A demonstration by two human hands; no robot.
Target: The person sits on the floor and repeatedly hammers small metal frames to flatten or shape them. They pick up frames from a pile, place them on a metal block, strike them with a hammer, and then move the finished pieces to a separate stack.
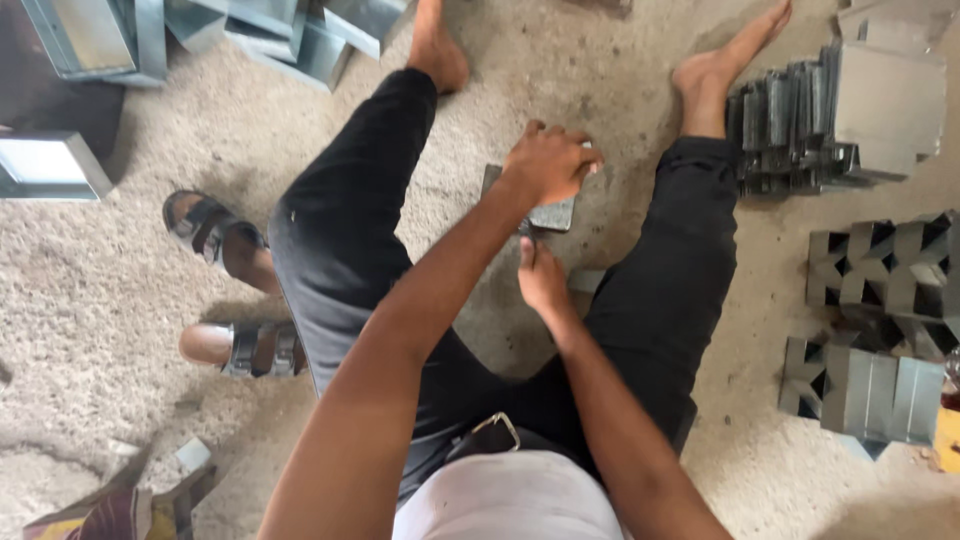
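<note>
On the floor (620,90) between the legs, the left hand (548,165) clamps down over the metal piece (548,213); the right hand (542,280), just below, grips its near edge (grasp partly hidden). Keep it pinned flat.

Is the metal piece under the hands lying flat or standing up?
Lying flat: the metal piece rests on the floor, left hand pressing on top.

Left hand (548,163) curled, right hand (542,280) below.
</note>
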